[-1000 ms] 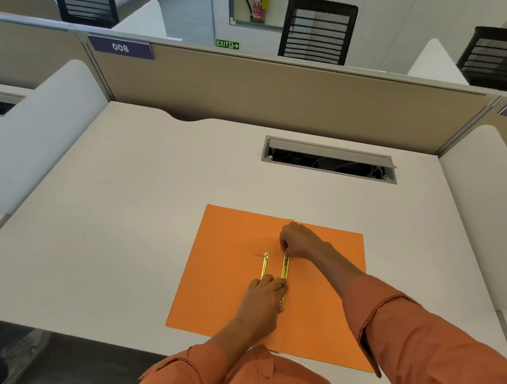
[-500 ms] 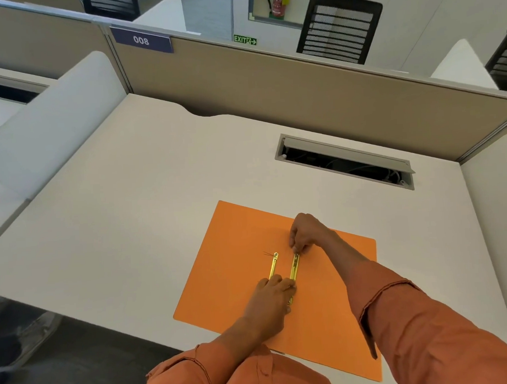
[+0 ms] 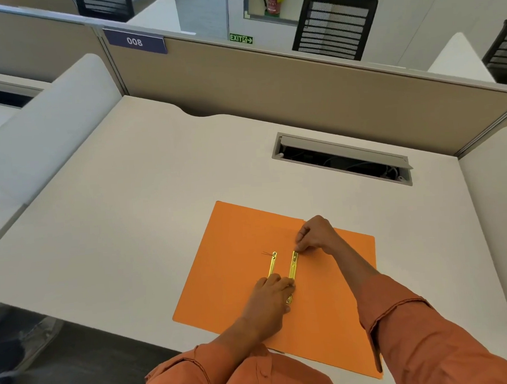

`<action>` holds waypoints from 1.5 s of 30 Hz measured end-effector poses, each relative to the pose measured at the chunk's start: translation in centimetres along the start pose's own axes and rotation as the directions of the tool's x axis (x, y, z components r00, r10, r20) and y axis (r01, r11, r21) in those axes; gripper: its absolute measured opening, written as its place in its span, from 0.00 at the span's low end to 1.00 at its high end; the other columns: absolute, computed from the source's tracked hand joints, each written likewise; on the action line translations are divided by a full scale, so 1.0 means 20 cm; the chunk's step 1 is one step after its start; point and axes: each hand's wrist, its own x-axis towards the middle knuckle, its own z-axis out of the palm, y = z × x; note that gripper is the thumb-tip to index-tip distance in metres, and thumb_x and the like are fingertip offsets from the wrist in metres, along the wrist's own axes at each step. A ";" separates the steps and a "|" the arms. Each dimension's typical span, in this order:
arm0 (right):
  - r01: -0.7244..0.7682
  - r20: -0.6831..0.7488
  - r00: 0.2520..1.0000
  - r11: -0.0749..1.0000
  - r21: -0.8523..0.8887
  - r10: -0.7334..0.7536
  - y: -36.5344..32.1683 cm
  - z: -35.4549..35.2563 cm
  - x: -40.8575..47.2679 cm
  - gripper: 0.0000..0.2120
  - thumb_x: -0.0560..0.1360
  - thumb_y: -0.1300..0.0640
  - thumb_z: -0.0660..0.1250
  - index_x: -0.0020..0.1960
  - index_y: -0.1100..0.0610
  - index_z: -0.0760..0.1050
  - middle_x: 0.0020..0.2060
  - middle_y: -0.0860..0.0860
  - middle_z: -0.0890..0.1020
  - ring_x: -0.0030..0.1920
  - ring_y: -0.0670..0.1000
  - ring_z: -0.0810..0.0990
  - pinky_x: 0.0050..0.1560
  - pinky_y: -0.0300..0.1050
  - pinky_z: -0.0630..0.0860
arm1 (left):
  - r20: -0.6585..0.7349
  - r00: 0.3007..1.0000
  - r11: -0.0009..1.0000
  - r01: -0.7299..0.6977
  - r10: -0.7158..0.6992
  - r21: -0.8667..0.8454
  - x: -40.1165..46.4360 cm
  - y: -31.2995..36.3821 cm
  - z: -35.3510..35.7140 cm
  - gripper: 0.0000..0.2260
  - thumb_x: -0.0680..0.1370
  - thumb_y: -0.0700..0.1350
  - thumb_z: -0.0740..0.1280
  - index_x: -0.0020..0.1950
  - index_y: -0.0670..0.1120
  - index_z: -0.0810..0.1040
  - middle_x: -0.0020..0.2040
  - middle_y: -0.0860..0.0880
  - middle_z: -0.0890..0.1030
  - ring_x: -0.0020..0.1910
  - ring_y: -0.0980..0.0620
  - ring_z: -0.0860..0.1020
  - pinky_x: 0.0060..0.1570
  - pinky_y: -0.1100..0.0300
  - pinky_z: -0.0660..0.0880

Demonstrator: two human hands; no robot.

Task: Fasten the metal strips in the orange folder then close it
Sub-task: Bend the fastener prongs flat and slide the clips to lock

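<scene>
An orange folder [image 3: 237, 245] lies open and flat on the white desk [image 3: 129, 204], near its front edge. Two gold metal strips run side by side along the folder's middle: a left strip [image 3: 272, 264] and a right strip [image 3: 293, 266]. My right hand [image 3: 317, 235] pinches the far end of the right strip. My left hand [image 3: 271, 296] presses down on the near ends of both strips, with its fingers covering them. Orange sleeves cover both forearms.
An open cable slot [image 3: 341, 158] is set into the desk behind the folder. A tan partition [image 3: 270, 82] with a "008" label [image 3: 135, 41] closes the back. White side dividers [image 3: 46, 126] flank the desk. Black mesh chairs [image 3: 333, 24] stand beyond.
Both hands stay on the strips in the same grip. The view has shifted so that the folder sits further right and lower.
</scene>
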 end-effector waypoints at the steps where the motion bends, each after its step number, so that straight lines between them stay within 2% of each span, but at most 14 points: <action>1: -0.021 -0.012 1.000 0.999 0.042 0.021 0.01 0.00 0.00 0.16 0.63 0.77 0.81 0.49 0.76 0.83 0.44 0.68 0.87 0.46 0.66 0.88 0.51 0.60 0.87 | 0.002 1.000 1.000 0.002 -0.002 -0.003 0.00 0.00 0.00 0.24 0.78 0.50 0.71 0.74 0.49 0.73 0.73 0.53 0.74 0.69 0.46 0.72 0.64 0.49 0.74; 6: -0.112 -0.030 0.992 0.972 0.205 0.120 0.05 0.02 0.00 0.18 0.63 0.78 0.80 0.51 0.79 0.81 0.48 0.71 0.86 0.45 0.65 0.86 0.54 0.64 0.85 | 0.010 1.000 1.000 0.000 0.001 -0.022 0.01 -0.01 0.00 0.25 0.79 0.50 0.70 0.75 0.49 0.72 0.74 0.53 0.73 0.71 0.46 0.70 0.67 0.49 0.72; 10: -0.040 -0.025 0.999 0.993 0.113 0.043 0.06 0.02 -0.02 0.16 0.66 0.75 0.80 0.52 0.77 0.81 0.49 0.72 0.85 0.45 0.65 0.86 0.51 0.62 0.84 | 0.009 0.999 0.998 -0.030 0.031 -0.046 0.01 -0.03 0.00 0.25 0.78 0.51 0.70 0.75 0.48 0.72 0.74 0.52 0.73 0.72 0.46 0.69 0.72 0.49 0.68; 14: 0.054 -0.011 0.998 0.998 0.015 -0.054 0.09 0.02 -0.04 0.13 0.71 0.71 0.78 0.54 0.72 0.81 0.46 0.69 0.86 0.40 0.59 0.85 0.48 0.59 0.85 | 0.010 0.998 0.997 -0.063 0.064 -0.051 0.02 -0.06 -0.01 0.27 0.77 0.52 0.71 0.76 0.48 0.72 0.75 0.52 0.73 0.74 0.46 0.68 0.76 0.51 0.62; 18: 0.148 -0.168 0.973 0.987 -0.056 -0.156 0.16 0.06 -0.12 0.06 0.73 0.65 0.76 0.50 0.62 0.85 0.43 0.61 0.87 0.40 0.59 0.85 0.49 0.58 0.84 | 0.041 0.995 0.993 -0.087 0.091 -0.082 0.04 -0.11 -0.05 0.29 0.76 0.54 0.73 0.76 0.50 0.72 0.74 0.54 0.73 0.75 0.49 0.66 0.78 0.52 0.59; 20: 0.169 -0.241 0.957 0.985 0.020 -0.159 0.22 0.12 -0.19 0.02 0.75 0.61 0.76 0.47 0.59 0.85 0.39 0.57 0.86 0.35 0.56 0.85 0.43 0.56 0.85 | 0.061 0.992 0.989 -0.105 0.111 -0.104 0.05 -0.13 -0.08 0.30 0.75 0.54 0.74 0.76 0.51 0.72 0.74 0.54 0.74 0.75 0.50 0.66 0.78 0.53 0.58; 23: 0.091 -0.247 0.968 0.979 0.185 -0.043 0.34 0.24 -0.31 0.07 0.76 0.58 0.76 0.42 0.60 0.83 0.32 0.58 0.85 0.28 0.52 0.82 0.35 0.52 0.84 | 0.084 0.987 0.985 -0.123 0.134 -0.125 0.07 -0.16 -0.11 0.30 0.75 0.54 0.74 0.76 0.52 0.73 0.73 0.55 0.74 0.76 0.50 0.66 0.78 0.53 0.58; 26: -0.089 -0.109 0.983 0.905 0.417 0.148 0.41 0.36 -0.41 0.12 0.76 0.57 0.78 0.43 0.66 0.81 0.28 0.55 0.85 0.27 0.51 0.84 0.30 0.46 0.83 | 0.099 0.976 0.975 -0.180 0.193 -0.128 0.08 -0.19 -0.14 0.27 0.74 0.51 0.75 0.72 0.49 0.77 0.70 0.51 0.77 0.72 0.49 0.71 0.75 0.51 0.65; 30: -0.269 0.109 0.958 0.693 0.668 0.267 0.40 0.47 -0.48 0.10 0.74 0.60 0.79 0.44 0.63 0.80 0.32 0.57 0.87 0.31 0.54 0.87 0.31 0.45 0.85 | 0.120 0.959 0.956 -0.236 0.258 -0.172 0.10 -0.25 -0.18 0.23 0.76 0.42 0.73 0.71 0.47 0.78 0.70 0.50 0.78 0.71 0.47 0.73 0.72 0.54 0.67; 34: -0.273 0.093 0.949 0.638 0.720 0.301 0.40 0.51 -0.47 0.06 0.73 0.70 0.76 0.41 0.64 0.81 0.30 0.57 0.86 0.29 0.53 0.86 0.31 0.45 0.85 | 0.123 0.944 0.942 -0.284 0.307 -0.179 0.11 -0.27 -0.20 0.22 0.78 0.35 0.66 0.72 0.45 0.78 0.71 0.48 0.79 0.71 0.45 0.74 0.72 0.52 0.68; 37: -0.223 0.016 0.956 0.688 0.690 0.294 0.43 0.52 -0.48 0.06 0.71 0.73 0.77 0.41 0.65 0.82 0.32 0.59 0.86 0.30 0.53 0.85 0.31 0.46 0.85 | 0.097 0.943 0.937 -0.297 0.318 -0.186 0.11 -0.27 -0.20 0.22 0.78 0.31 0.63 0.71 0.44 0.79 0.70 0.46 0.80 0.70 0.43 0.75 0.71 0.51 0.69; 40: -0.139 -0.119 0.960 0.801 0.582 0.253 0.48 0.54 -0.50 0.04 0.71 0.71 0.78 0.43 0.66 0.85 0.33 0.60 0.86 0.27 0.52 0.82 0.30 0.44 0.80 | 0.097 0.941 0.935 -0.302 0.323 -0.184 0.11 -0.28 -0.19 0.23 0.79 0.30 0.62 0.72 0.45 0.78 0.72 0.47 0.78 0.72 0.44 0.73 0.72 0.50 0.68; 42: -0.065 -0.219 0.956 0.870 0.489 0.195 0.52 0.56 -0.50 0.04 0.73 0.68 0.78 0.42 0.61 0.87 0.32 0.60 0.86 0.26 0.52 0.80 0.31 0.47 0.80 | 0.116 0.938 0.936 -0.305 0.328 -0.178 0.12 -0.29 -0.19 0.26 0.78 0.28 0.61 0.74 0.46 0.77 0.73 0.48 0.77 0.73 0.45 0.72 0.73 0.50 0.67; 45: 0.054 -0.330 0.943 0.966 0.252 0.033 0.55 0.58 -0.52 0.02 0.75 0.62 0.78 0.45 0.57 0.89 0.33 0.53 0.88 0.30 0.49 0.82 0.39 0.51 0.84 | 0.143 0.930 0.936 -0.318 0.339 -0.152 0.13 -0.30 -0.19 0.29 0.77 0.28 0.60 0.76 0.47 0.74 0.75 0.50 0.74 0.75 0.47 0.69 0.75 0.51 0.65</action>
